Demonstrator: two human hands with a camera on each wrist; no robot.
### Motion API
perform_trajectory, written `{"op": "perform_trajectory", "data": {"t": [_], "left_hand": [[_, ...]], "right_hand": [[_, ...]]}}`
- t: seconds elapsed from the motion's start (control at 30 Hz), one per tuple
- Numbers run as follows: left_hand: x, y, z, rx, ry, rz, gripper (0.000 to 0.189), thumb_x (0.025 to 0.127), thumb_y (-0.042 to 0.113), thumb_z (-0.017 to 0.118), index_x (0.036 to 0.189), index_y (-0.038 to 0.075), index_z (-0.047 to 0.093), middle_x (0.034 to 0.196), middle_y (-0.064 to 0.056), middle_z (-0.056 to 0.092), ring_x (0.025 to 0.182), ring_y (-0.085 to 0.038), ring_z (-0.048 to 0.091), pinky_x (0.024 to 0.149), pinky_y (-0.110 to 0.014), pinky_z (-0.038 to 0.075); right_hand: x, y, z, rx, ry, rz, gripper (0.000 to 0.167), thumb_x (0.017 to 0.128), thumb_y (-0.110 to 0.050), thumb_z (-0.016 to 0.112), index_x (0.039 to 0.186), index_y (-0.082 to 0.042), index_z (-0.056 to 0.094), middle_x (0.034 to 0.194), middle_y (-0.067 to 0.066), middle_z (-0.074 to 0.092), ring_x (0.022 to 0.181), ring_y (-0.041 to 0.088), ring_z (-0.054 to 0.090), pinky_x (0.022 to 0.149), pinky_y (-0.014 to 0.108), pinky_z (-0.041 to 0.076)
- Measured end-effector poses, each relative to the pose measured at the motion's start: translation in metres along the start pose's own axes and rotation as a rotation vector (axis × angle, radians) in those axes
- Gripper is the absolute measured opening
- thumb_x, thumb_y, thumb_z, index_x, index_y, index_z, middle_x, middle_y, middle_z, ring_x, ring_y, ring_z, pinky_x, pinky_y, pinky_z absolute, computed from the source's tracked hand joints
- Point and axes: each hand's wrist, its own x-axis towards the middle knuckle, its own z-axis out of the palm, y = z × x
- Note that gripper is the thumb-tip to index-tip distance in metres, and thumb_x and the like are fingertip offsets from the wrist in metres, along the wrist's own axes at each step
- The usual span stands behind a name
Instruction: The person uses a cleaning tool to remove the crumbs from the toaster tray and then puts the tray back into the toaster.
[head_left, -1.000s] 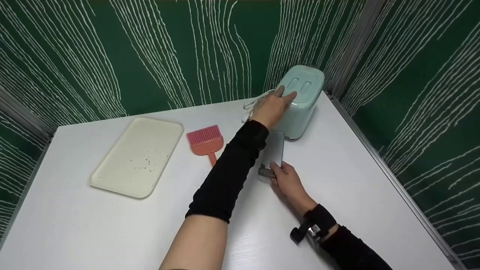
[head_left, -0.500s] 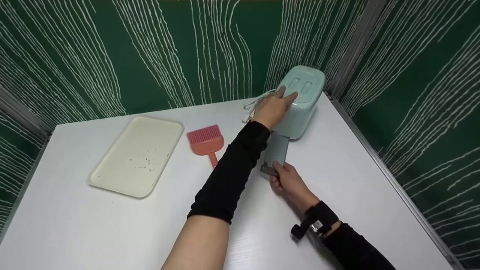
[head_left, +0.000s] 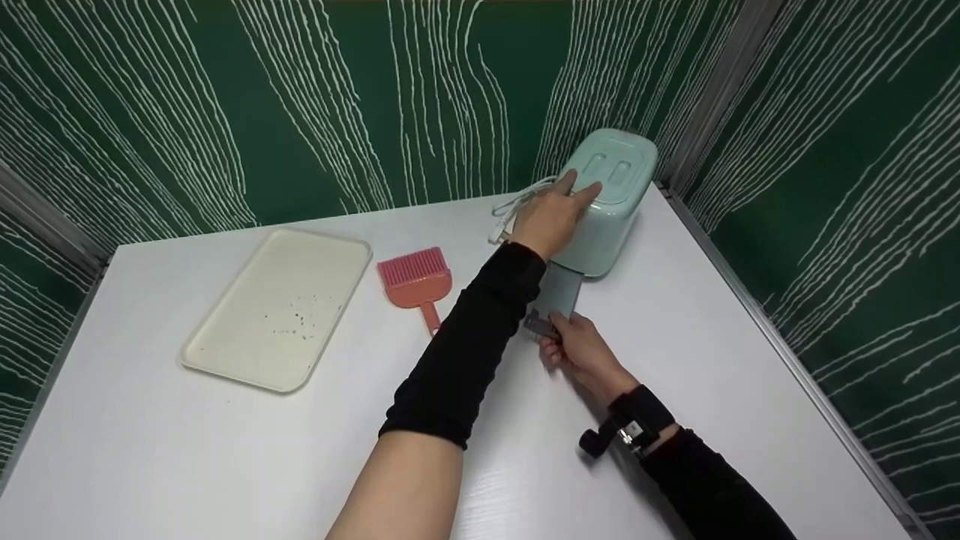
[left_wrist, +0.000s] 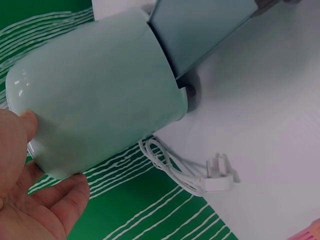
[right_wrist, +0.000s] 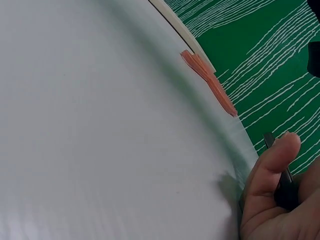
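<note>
A mint-green toaster (head_left: 606,236) stands tilted at the back right, its lid with two raised slot shapes facing up. My left hand (head_left: 549,219) grips its top end, thumb and fingers on either side of the edge in the left wrist view. Between the thumb and fingers of my right hand (head_left: 589,351) is the dark grip of a flat grey crumb tray (head_left: 562,289). The far end of this tray is inside the toaster's bottom edge, hidden there; the left wrist view shows the plate (left_wrist: 200,37) entering the opening. In the right wrist view my thumb (right_wrist: 282,150) presses on the grip.
A cream tray (head_left: 255,300) with dark crumbs lies at the left. Beside it is an orange-red brush (head_left: 416,289) with pink bristles, its handle partly behind my left sleeve. A white cord with plug (left_wrist: 217,180) lies by the toaster. Green walls border the white table.
My right hand has pushed the crumb tray forward, and less of its plate shows outside the toaster. The left hand keeps its hold; the head view has shifted slightly.
</note>
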Motion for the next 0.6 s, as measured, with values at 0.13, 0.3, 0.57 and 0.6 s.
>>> {"op": "perform_trajectory", "data": {"t": [0.13,0.3,0.57,0.6], "left_hand": [[0.0,0.0,0.0,0.009,-0.003,-0.004,0.049,0.116,0.027,0.048,0.164,0.036,0.044,0.176,-0.011,0.034,0.131,-0.029,0.069,0.1,-0.039,0.061],[0.0,0.001,0.002,0.014,-0.009,-0.004,0.049,0.117,0.028,0.046,0.165,0.036,0.043,0.177,-0.01,0.033,0.126,-0.029,0.071,0.097,-0.038,0.061],[0.001,-0.002,0.003,0.02,-0.012,0.001,0.049,0.118,0.027,0.042,0.166,0.036,0.041,0.177,-0.011,0.031,0.124,-0.03,0.072,0.095,-0.038,0.062],[0.0,-0.002,0.003,0.024,-0.007,0.004,0.049,0.118,0.027,0.042,0.166,0.036,0.041,0.177,-0.011,0.032,0.123,-0.03,0.073,0.094,-0.038,0.062]], "right_hand": [[0.007,-0.003,0.0,0.053,-0.001,-0.004,0.026,0.118,-0.022,0.037,0.11,0.0,0.049,0.07,-0.003,0.058,0.055,0.002,0.051,0.048,0.016,0.044],[0.017,-0.006,-0.003,0.07,0.008,-0.021,0.028,0.118,-0.02,0.037,0.108,0.002,0.051,0.067,-0.003,0.058,0.052,0.002,0.052,0.047,0.016,0.045],[0.028,-0.011,-0.005,0.023,0.016,-0.025,0.03,0.118,-0.019,0.038,0.109,0.005,0.053,0.065,-0.003,0.06,0.05,0.002,0.055,0.048,0.016,0.048],[0.029,-0.012,-0.004,0.015,0.018,-0.03,0.03,0.118,-0.019,0.039,0.108,0.005,0.054,0.065,-0.002,0.06,0.05,0.002,0.055,0.049,0.017,0.049]]}}
